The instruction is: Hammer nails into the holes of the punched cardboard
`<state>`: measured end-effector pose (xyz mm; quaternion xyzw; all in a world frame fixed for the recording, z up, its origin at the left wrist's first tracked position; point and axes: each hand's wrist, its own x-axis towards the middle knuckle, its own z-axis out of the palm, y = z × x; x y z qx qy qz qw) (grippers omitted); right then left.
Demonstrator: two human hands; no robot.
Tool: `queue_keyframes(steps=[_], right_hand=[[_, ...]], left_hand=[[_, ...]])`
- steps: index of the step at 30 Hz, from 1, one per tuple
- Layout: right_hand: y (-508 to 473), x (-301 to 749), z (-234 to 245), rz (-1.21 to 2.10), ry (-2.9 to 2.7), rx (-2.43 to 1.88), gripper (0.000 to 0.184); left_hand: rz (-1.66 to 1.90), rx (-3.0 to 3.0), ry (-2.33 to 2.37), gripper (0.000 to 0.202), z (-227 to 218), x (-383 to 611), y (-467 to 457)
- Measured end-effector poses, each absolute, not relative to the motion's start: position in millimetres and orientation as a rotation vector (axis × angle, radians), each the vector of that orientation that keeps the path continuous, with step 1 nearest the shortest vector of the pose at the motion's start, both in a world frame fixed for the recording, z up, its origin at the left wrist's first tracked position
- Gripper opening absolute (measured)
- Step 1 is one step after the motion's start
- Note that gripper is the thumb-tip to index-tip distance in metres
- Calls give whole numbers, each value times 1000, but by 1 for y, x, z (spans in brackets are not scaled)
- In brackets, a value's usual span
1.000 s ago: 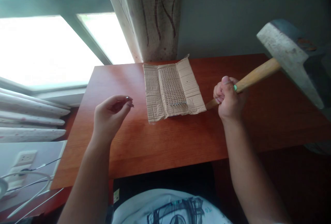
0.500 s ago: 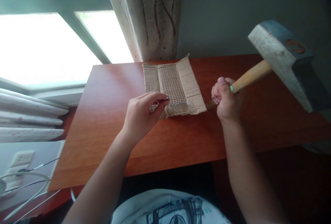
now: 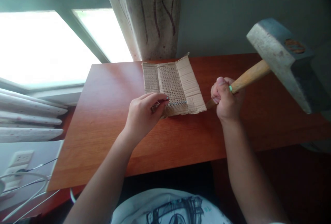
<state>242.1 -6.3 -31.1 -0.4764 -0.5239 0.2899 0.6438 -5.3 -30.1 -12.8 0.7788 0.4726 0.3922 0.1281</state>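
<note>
A flattened piece of cardboard [image 3: 190, 86] lies on a reddish wooden table [image 3: 108, 89], with a grid of small holes down its middle strip and a row of small nails [image 3: 178, 103] at the near end. My left hand [image 3: 144, 113] rests on the cardboard's near left corner, thumb and fingers pinched on a small nail at the end of that row. My right hand [image 3: 226, 100] is a fist round the wooden handle of a heavy hammer [image 3: 279, 58], whose grey metal head is raised to the right, above the table.
A window and a patterned curtain [image 3: 155, 13] stand behind the table, beside a grey wall. At the lower left are a wall socket [image 3: 19, 158] with white cables and pale slats.
My left hand moved from open air left of the cardboard to its near left corner, pinching the nail at the row of nails. The hammer stayed raised, shifting slightly left.
</note>
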Motion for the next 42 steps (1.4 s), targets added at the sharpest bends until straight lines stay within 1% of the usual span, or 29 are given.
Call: queue_keyframes(steps=[13,21,31,38,40,42], right_hand=[[-8,244,-31,623,-1226,-1198,57],[-8,242,-31,655,-1205,-1137,58],[-7,241,-31,649,-1219,-1145,60],[-6,249,-22,776,-1411,-1189,63],[-11,254,-15,810,-1488,-1259,59],[-20,259,-6,807,-1572,-1377,51]], left_hand=[[1152,2231,1370,8,-14,-5,-31],[1207,2143,1332,4,-23,-4,-28],[1228,2128,1374,5,-35,-7,-28],[1188,2192,1330,5,-36,-6,-26],[1166,2206,1333,6,-36,-7,-26],[1147,2212,1332,7,-36,-7,-26]])
